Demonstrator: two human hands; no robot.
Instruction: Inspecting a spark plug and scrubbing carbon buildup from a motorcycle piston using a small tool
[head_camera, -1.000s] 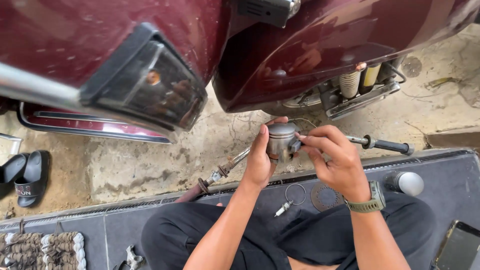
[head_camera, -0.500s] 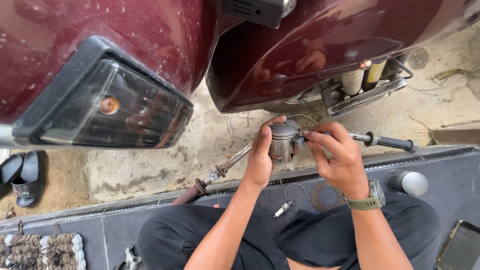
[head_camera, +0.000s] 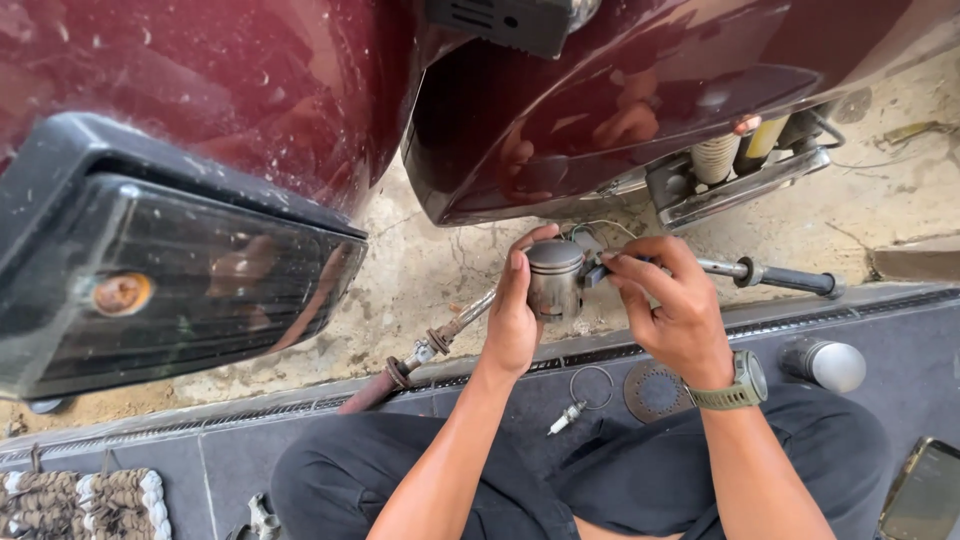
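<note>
Pistons: one (head_camera: 553, 280), clamped in left hand (head_camera: 515, 315).
Right hand (head_camera: 670, 310): pinched its pin side, 3 o'clock.
Around: spark plug (head_camera: 562, 418), ring (head_camera: 591, 387), scooter (head_camera: 620, 110) at 12.

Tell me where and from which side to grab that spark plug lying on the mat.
Take the spark plug by its pale middle body, coming straight down from above. It lies flat and slanted on the dark mat in front of the knees, apart from the wire ring, so its long sides are free for a pinch across them.
</note>
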